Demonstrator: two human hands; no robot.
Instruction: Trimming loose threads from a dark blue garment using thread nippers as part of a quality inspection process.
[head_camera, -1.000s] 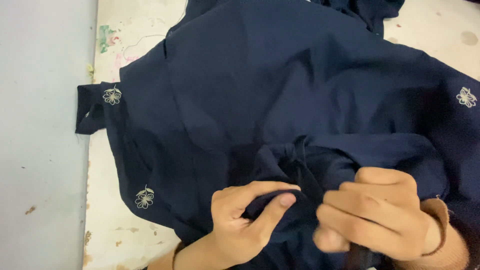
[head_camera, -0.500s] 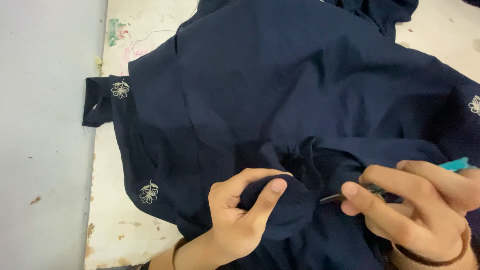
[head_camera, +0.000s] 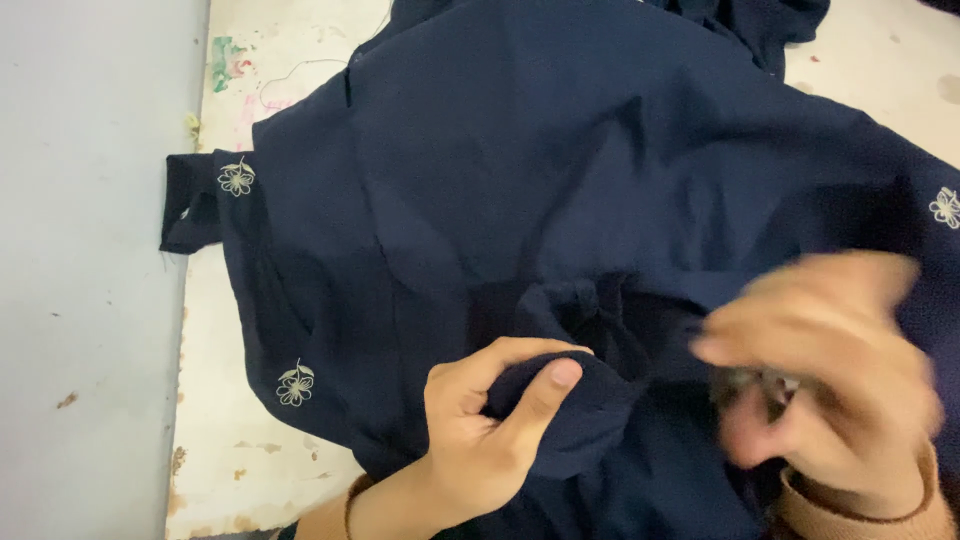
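The left hand (head_camera: 480, 440) pinches a fold of dark navy embroidered fabric (head_camera: 560, 180) on the worn white counter (head_camera: 225, 440); the right hand (head_camera: 830, 370), now blurred, has lifted, its grip unclear.

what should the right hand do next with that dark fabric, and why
Probably bring the right hand back to the fold. The left hand pinches a bunched fold of the navy fabric and holds it raised, while the right hand is blurred beside it around a small object too unclear to identify.
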